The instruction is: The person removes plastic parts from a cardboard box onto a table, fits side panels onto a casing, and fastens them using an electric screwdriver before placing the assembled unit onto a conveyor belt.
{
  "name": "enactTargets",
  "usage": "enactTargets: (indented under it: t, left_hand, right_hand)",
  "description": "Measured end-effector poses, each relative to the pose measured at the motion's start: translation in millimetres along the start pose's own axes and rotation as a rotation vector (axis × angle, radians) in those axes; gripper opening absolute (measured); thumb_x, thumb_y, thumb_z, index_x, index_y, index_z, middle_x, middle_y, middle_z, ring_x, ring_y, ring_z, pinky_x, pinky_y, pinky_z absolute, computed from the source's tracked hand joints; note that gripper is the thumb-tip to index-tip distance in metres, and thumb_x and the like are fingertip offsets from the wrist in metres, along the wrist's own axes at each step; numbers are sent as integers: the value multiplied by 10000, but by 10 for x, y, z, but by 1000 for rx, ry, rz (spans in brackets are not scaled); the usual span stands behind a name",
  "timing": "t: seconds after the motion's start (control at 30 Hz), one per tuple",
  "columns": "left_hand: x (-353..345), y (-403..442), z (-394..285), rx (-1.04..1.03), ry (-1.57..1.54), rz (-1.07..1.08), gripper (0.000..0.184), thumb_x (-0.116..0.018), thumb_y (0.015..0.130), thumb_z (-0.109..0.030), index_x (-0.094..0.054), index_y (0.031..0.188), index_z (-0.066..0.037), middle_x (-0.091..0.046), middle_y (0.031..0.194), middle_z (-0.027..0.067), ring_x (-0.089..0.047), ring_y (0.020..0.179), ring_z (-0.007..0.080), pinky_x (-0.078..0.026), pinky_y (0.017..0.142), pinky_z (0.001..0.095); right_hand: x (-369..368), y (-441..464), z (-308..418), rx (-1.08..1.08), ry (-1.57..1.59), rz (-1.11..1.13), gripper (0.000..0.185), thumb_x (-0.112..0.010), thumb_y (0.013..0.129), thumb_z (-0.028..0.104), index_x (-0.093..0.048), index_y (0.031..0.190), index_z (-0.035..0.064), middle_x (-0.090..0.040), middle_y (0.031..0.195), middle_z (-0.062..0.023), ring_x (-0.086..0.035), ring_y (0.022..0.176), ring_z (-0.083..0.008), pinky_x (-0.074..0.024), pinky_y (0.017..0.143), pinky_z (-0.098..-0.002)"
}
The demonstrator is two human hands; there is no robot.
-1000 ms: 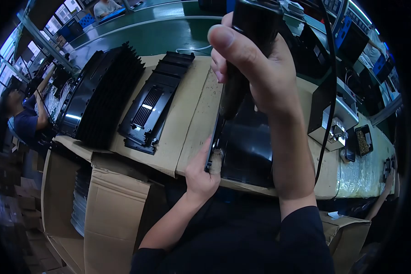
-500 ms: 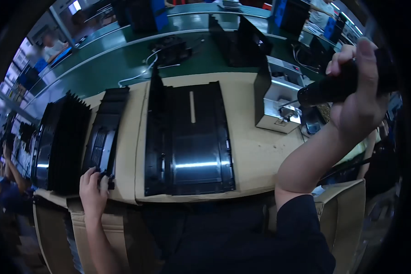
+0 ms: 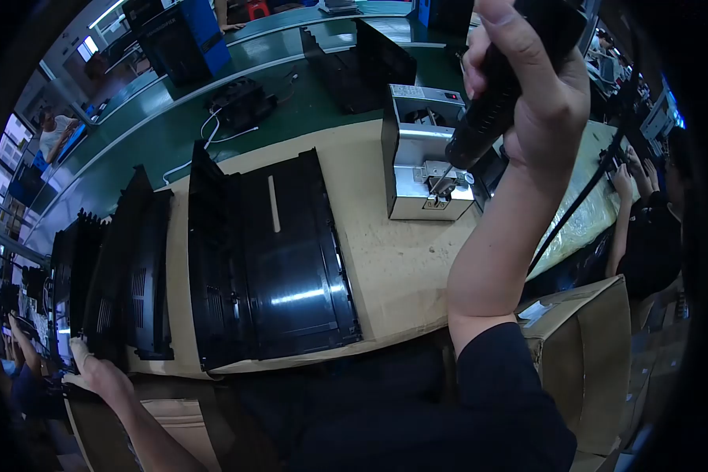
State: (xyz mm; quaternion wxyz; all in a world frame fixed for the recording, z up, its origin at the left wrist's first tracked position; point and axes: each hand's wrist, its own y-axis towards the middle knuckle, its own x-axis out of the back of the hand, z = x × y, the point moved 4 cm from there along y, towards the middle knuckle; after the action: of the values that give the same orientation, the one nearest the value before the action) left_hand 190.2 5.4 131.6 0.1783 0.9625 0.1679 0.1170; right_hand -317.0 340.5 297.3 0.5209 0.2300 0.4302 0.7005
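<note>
While the left hand (image 3: 106,376), its grip unclear, has shifted to the near end of the panel stack (image 3: 77,259), the right hand (image 3: 541,98) clenches a black screwdriver (image 3: 480,130), over the flat panel (image 3: 291,259) a second ago, now slanting lengthwise down-left above the desk (image 3: 401,287), bit aimed into the metal box (image 3: 413,206).

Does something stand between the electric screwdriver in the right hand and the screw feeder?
Nothing visible: the electric screwdriver, in the right hand, has its bit at the front of the screw feeder; contact is unclear.
</note>
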Motion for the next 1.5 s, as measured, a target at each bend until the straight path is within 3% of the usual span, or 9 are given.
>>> enactTargets:
  t: [0.13, 0.27, 0.5, 0.6, 0.73, 0.83, 1.03, 1.13, 1.5]
  left_hand:
    - [-81, -406, -456, 322, -610, 162, 549, -347, 1140, -343, -384, 1543, 29, -505, 1498, 224, -538, 1359, 327, -464, 1165, 426]
    - [-214, -987, -497, 442, -651, 31, 583, -359, 1134, -421, -383, 1535, 1, -511, 1482, 213, -572, 1335, 325, -498, 1149, 466]
    - [-215, -1582, 333, 64, -582, 461, 389, -485, 1106, -322, -492, 1338, -10, -622, 1208, 88, -622, 1098, 170, -537, 969, 316]
    - [-253, -1716, 245, -127, -135, 606, 547, -674, 1018, -299, -462, 1408, 21, -614, 1258, 86, -593, 1159, 176, -478, 1005, 310]
    - [-368, -1646, 481, -265, -27, 703, 449, -635, 1036, -188, -547, 1392, 71, -638, 1297, 126, -609, 1140, 219, -482, 1021, 355]
    - [-513, -1542, 475, 25, -140, 613, 320, -540, 1064, -111, -604, 1314, 80, -661, 1239, 112, -624, 1096, 197, -503, 976, 326]
    - [-177, -1295, 495, 79, -803, 567, 517, -347, 1134, -309, -501, 1456, 64, -551, 1473, 171, -559, 1332, 279, -418, 1169, 397]
    - [53, -1326, 236, -215, -844, 673, 530, -373, 1126, -303, -434, 1502, 67, -476, 1551, 175, -505, 1399, 280, -402, 1187, 399]
    - [-1028, -2910, -982, -660, -176, 636, 465, -619, 920, -192, -644, 1256, 128, -553, 682, 34, -501, 554, 164, -403, 544, 340]
  right_hand:
    - [378, 2, -74, -2, 10, -2, 358, -747, 940, 313, -665, 1097, 2, -663, 787, -98, -630, 641, -163, -500, 605, -284]
    - [267, 63, -121, 3, 16, -6, 356, -739, 944, 314, -659, 1101, 5, -659, 794, -99, -627, 644, -163, -499, 606, -285]
    - [136, 98, -156, 12, 50, 8, 350, -726, 952, 314, -648, 1108, 10, -652, 806, -99, -622, 650, -163, -499, 608, -286]
    - [92, 105, -146, 18, 74, 9, 348, -720, 955, 314, -643, 1112, 13, -649, 812, -99, -620, 652, -163, -499, 609, -287]
    - [129, 153, -129, 32, 106, 5, 345, -712, 959, 314, -637, 1116, 16, -645, 819, -99, -617, 656, -163, -499, 610, -288]
    - [11, 212, -147, 38, 126, -3, 343, -706, 962, 314, -632, 1119, 18, -642, 824, -99, -615, 658, -164, -499, 611, -289]
    - [-30, 128, -18, 59, 161, -16, 339, -695, 968, 314, -623, 1126, 23, -635, 835, -99, -610, 663, -164, -498, 613, -290]
    - [27, 108, -21, 60, 177, -9, 337, -689, 971, 314, -618, 1129, 25, -632, 840, -99, -608, 666, -164, -498, 613, -291]
    - [606, -99, -66, 27, 342, 93, 329, -668, 983, 315, -601, 1141, 34, -621, 860, -99, -600, 675, -164, -498, 617, -293]
